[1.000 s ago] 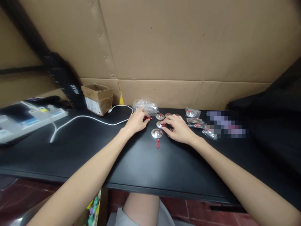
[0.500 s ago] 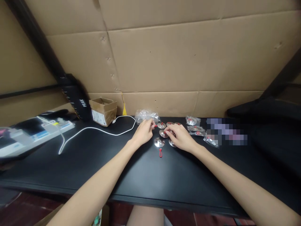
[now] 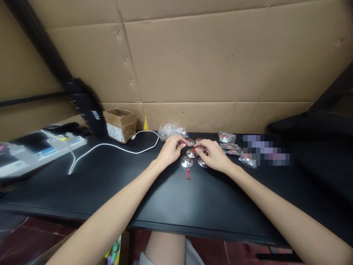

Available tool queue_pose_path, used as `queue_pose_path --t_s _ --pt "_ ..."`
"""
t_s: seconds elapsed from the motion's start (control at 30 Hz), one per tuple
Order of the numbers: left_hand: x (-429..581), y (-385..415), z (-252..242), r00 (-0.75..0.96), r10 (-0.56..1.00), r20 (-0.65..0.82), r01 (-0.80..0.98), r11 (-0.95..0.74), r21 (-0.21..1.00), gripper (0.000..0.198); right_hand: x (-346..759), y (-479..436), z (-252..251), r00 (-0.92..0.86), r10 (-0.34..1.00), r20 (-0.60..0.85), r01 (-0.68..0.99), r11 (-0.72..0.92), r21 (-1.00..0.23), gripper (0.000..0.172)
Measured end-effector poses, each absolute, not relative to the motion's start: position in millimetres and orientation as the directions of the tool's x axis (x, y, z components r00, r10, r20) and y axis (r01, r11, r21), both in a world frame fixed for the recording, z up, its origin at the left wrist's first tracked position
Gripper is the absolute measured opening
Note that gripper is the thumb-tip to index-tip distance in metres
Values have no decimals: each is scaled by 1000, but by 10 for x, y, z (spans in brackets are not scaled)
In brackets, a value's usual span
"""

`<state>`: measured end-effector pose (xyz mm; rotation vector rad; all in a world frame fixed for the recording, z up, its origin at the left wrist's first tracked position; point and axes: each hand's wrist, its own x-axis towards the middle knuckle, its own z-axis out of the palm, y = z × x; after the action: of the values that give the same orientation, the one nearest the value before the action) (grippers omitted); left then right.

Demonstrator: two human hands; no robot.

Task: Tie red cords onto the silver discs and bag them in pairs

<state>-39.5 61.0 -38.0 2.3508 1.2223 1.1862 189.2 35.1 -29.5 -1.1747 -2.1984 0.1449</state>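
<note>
Near the centre of the frame, the left hand (image 3: 171, 150) is pinching a red cord (image 3: 185, 143) between thumb and fingertips. The right hand (image 3: 211, 154) is curling over the middle disc (image 3: 191, 154), its fingertips meeting by that disc's red loop (image 3: 194, 149); whether they are pinching it cannot be told. Just below, the front disc (image 3: 187, 162) is lying flat on the table (image 3: 176, 206), with a loose loop (image 3: 188, 171) lying nearer the lower edge of the frame. Bagged discs (image 3: 225, 138) are lying right of centre. Handling: the discs are shining like thin metal and are probably light, stiff and slippery, with little risk of breaking; the polish is likely marking easily. The cords are probably soft and limp. Suitable holds are the disc's rim, between thumb and finger, and the cord's knotted end.
</note>
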Motion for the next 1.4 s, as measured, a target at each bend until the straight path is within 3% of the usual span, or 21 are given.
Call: queue_pose_path --t_s 0.43,0.67,0.87,1.07,1.2,1.4 --pt "-413 676 -425 306 783 541 538 -611 580 8 1841 415 -321 -468 727 502 701 651 -290 15" --pt "-412 698 -476 263 811 522 518 -575 634 9 1832 485 -326 -526 654 544 748 660 -71 21" --pt "-419 698 -465 252 803 540 511 -585 630 13 1819 368 -269 -504 674 540 709 680 -187 27" --pt "-464 722 -444 252 805 537 517 -581 628 15 1818 153 -148 -728 534 431 501 842 -197 33" --pt "-476 710 -416 244 813 529 530 -569 629 13 1795 136 -170 -783 533 321 481 846 -231 36" --pt "-458 690 -411 223 836 502 565 -530 633 8 1818 214 -264 -712 612 344 530 790 -307 54"
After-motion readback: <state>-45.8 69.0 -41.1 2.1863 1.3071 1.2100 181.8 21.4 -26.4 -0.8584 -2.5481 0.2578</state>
